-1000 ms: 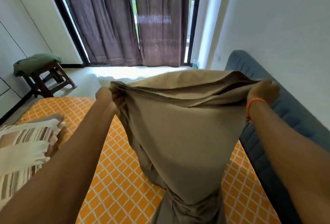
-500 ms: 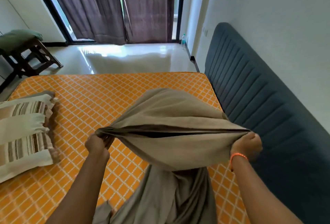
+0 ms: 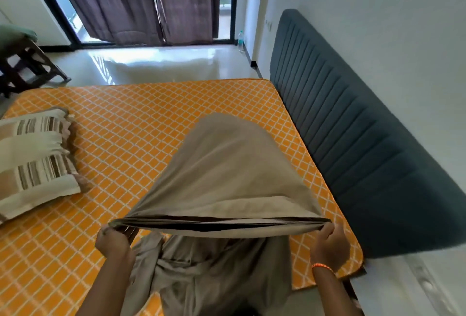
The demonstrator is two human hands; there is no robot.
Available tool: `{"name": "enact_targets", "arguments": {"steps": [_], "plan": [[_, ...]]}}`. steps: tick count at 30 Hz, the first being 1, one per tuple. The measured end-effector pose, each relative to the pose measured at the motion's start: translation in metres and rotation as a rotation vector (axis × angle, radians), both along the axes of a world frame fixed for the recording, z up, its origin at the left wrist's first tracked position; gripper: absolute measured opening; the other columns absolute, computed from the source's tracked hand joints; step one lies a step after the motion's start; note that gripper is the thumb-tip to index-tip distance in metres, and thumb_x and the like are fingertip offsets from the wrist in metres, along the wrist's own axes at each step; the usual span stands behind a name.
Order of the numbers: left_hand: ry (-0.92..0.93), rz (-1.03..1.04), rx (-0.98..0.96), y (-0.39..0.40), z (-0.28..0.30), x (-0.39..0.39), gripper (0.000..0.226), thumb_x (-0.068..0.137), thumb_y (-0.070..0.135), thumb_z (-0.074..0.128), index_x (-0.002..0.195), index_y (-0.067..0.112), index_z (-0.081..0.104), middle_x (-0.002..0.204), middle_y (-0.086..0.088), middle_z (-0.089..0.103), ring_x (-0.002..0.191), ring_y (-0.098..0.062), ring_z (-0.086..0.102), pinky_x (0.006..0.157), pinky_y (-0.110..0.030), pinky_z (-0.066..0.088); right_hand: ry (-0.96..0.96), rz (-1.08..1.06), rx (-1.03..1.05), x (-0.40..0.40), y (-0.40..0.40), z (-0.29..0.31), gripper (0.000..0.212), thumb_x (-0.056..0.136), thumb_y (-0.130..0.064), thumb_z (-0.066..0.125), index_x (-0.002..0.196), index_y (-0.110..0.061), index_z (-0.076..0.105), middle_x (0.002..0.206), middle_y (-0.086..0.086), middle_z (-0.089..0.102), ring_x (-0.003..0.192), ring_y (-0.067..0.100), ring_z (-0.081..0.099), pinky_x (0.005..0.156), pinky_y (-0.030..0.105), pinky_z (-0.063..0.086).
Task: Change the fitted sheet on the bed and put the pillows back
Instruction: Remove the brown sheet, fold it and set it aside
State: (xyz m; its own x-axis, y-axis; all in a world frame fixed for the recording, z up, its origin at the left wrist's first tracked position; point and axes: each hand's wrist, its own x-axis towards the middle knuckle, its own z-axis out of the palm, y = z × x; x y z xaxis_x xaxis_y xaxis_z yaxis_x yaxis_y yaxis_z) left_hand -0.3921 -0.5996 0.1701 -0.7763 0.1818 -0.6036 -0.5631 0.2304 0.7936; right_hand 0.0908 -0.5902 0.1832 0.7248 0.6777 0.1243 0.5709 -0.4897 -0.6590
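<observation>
While both fists pull it taut, the folded edge of a beige fitted sheet (image 3: 227, 179) stretches level between them above the near part of the bed. Fingers of the left hand (image 3: 113, 241) are curled tight round the sheet's left corner, and the right hand (image 3: 330, 245), with an orange band (image 3: 324, 267) on its wrist, clamps the right corner in the same closed grip. Beyond that edge the cloth billows up in a rounded hump over the orange diamond-patterned mattress (image 3: 141, 124), while the rest hangs bunched below the hands at the near edge. Two striped pillows (image 3: 32, 157) lie stacked on the mattress at the left. On the right a dark blue padded headboard (image 3: 353, 139) stands against the wall. Far off, brown curtains (image 3: 141, 0) hang over the glass door, and a dark wooden stool (image 3: 22, 66) stands at far left.
</observation>
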Motion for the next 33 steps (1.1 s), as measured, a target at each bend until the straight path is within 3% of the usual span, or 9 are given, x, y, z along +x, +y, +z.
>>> {"name": "enact_targets", "arguments": {"steps": [5, 9, 11, 14, 18, 22, 25, 29, 33], "plan": [[0.093, -0.138, -0.025, -0.093, -0.006, -0.019, 0.032, 0.113, 0.025, 0.037, 0.090, 0.018, 0.058, 0.107, -0.017, 0.066, 0.079, -0.027, 0.069, 0.088, -0.054, 0.058, -0.044, 0.001, 0.013, -0.021, -0.107, -0.016, 0.034, 0.094, -0.028, 0.029, 0.071, -0.011, 0.048, 0.069, 0.025, 0.058, 0.057, 0.031, 0.043, 0.053, 0.037, 0.032], [0.133, -0.133, -0.071, -0.173, -0.009, -0.043, 0.035, 0.115, 0.025, 0.036, 0.117, 0.002, 0.063, 0.114, -0.020, 0.064, 0.086, -0.036, 0.065, 0.092, -0.052, 0.056, 0.001, 0.058, -0.081, -0.044, -0.192, -0.028, 0.043, 0.096, -0.032, 0.031, 0.083, -0.003, 0.061, 0.074, 0.028, 0.063, 0.064, 0.042, 0.059, 0.055, 0.039, 0.039], [0.134, -0.091, -0.089, -0.209, -0.012, -0.056, 0.036, 0.114, 0.026, 0.036, 0.118, 0.002, 0.062, 0.114, -0.021, 0.064, 0.094, -0.036, 0.064, 0.093, -0.055, 0.056, 0.002, 0.100, -0.133, -0.054, -0.229, -0.033, 0.047, 0.097, -0.033, 0.032, 0.090, 0.001, 0.064, 0.078, 0.029, 0.065, 0.069, 0.045, 0.062, 0.058, 0.039, 0.038], [0.140, -0.080, -0.130, -0.249, -0.021, -0.075, 0.039, 0.114, 0.027, 0.034, 0.125, 0.001, 0.061, 0.113, -0.018, 0.063, 0.098, -0.036, 0.066, 0.090, -0.056, 0.057, -0.022, 0.144, -0.238, -0.061, -0.273, -0.042, 0.031, 0.104, -0.025, 0.045, 0.082, -0.006, 0.057, 0.074, 0.025, 0.063, 0.067, 0.045, 0.062, 0.057, 0.042, 0.043], [0.173, -0.133, -0.233, -0.298, -0.044, -0.096, 0.041, 0.114, 0.031, 0.035, 0.127, 0.002, 0.061, 0.123, -0.024, 0.065, 0.101, -0.039, 0.067, 0.088, -0.057, 0.057, -0.044, 0.209, -0.334, -0.062, -0.317, -0.055, 0.022, 0.103, -0.018, 0.053, 0.082, -0.011, 0.058, 0.073, 0.021, 0.063, 0.067, 0.041, 0.061, 0.057, 0.042, 0.046], [0.343, -0.393, -0.359, -0.332, -0.055, -0.102, 0.053, 0.112, 0.045, 0.031, 0.116, 0.001, 0.060, 0.124, -0.030, 0.062, 0.106, -0.045, 0.060, 0.090, -0.055, 0.051, -0.053, 0.247, -0.477, -0.058, -0.345, -0.063, 0.021, 0.103, -0.027, 0.050, 0.093, -0.015, 0.064, 0.080, 0.014, 0.066, 0.070, 0.035, 0.060, 0.062, 0.040, 0.047], [0.439, -0.514, -0.477, -0.340, -0.055, -0.110, 0.050, 0.116, 0.033, 0.030, 0.119, -0.008, 0.059, 0.122, -0.034, 0.059, 0.105, -0.048, 0.054, 0.085, -0.051, 0.039, -0.114, 0.311, -0.536, -0.053, -0.363, -0.073, 0.021, 0.102, -0.029, 0.051, 0.103, -0.016, 0.067, 0.087, 0.009, 0.068, 0.076, 0.031, 0.064, 0.062, 0.039, 0.050], [0.565, -0.642, -0.537, -0.348, -0.064, -0.123, 0.044, 0.116, 0.032, 0.028, 0.103, 0.001, 0.056, 0.111, -0.033, 0.060, 0.093, -0.043, 0.052, 0.082, -0.051, 0.039, -0.249, 0.451, -0.618, -0.049, -0.383, -0.071, 0.003, 0.093, -0.021, 0.070, 0.095, -0.019, 0.069, 0.080, 0.002, 0.062, 0.068, 0.023, 0.063, 0.050, 0.034, 0.047], [0.720, -0.797, -0.610, -0.361, -0.076, -0.129, 0.044, 0.114, 0.039, 0.024, 0.101, 0.008, 0.052, 0.093, -0.026, 0.057, 0.079, -0.038, 0.050, 0.073, -0.048, 0.040, -0.348, 0.536, -0.628, -0.045, -0.402, -0.075, 0.030, 0.070, -0.010, 0.089, 0.094, -0.017, 0.073, 0.079, 0.006, 0.062, 0.059, 0.027, 0.065, 0.039, 0.035, 0.046]]}}
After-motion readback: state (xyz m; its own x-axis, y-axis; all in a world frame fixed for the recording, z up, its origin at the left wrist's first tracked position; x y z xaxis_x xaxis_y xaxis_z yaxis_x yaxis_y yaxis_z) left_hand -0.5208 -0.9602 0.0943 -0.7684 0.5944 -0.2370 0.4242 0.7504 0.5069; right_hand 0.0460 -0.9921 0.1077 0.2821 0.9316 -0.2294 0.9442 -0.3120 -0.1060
